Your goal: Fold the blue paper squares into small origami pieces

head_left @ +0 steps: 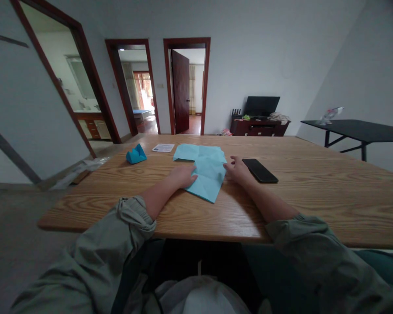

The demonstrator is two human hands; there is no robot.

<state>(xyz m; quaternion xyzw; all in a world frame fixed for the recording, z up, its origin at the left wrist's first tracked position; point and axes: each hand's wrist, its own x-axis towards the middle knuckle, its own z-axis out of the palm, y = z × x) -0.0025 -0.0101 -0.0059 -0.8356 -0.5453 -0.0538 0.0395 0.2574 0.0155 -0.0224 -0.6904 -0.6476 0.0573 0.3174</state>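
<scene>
A light blue sheet of paper [208,181] with crossing fold creases lies at an angle on the table in front of me. My left hand [182,176] is closed on its left edge, with the thumb on top and the other fingers partly hidden. At the right edge is my right hand [238,170], its thumb side gripping the paper while another finger stretches forward. Behind, partly covered by this sheet, rests a second light blue paper [191,151], also creased. A folded darker blue paper shape [136,154] stands at the far left of the table.
A black phone [260,170] lies just right of my right hand. Near the table's far edge is a small white printed card [163,148]. The wooden table [314,187] spreads widely to the right. Beyond it stand a television [262,106] on a cabinet and a black folding table [356,129].
</scene>
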